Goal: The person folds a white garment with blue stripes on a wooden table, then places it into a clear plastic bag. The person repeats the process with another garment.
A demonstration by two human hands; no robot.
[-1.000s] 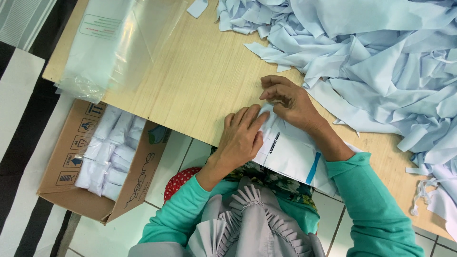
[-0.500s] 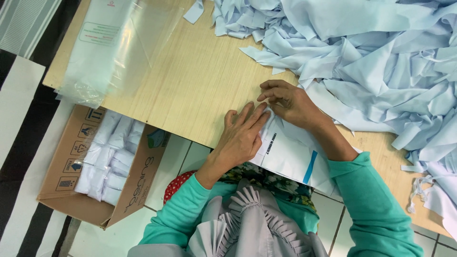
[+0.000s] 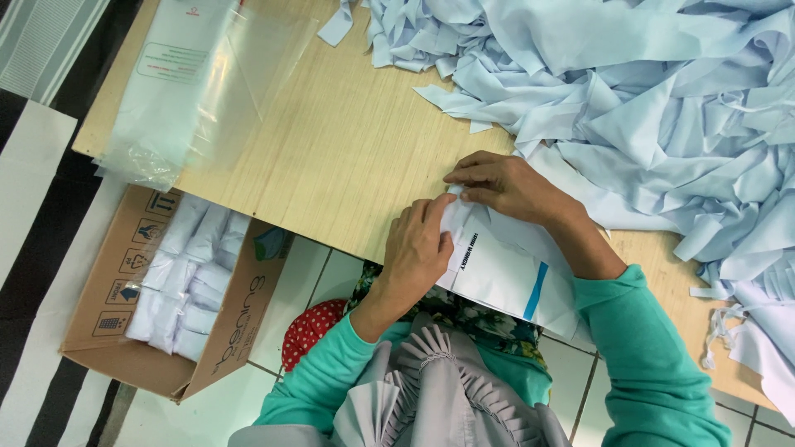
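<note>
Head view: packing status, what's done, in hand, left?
Done: the cardboard box on the floor holds several white bagged bundles. In hand: left hand and right hand press a white packet at the table edge. Left: a big pile of light blue fabric pieces and empty clear bags.

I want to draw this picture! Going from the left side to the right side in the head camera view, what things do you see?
Cardboard box of white packets on the floor → clear plastic bags on the table → left hand → white packet with a blue stripe → big pile of light blue cloth.
</note>
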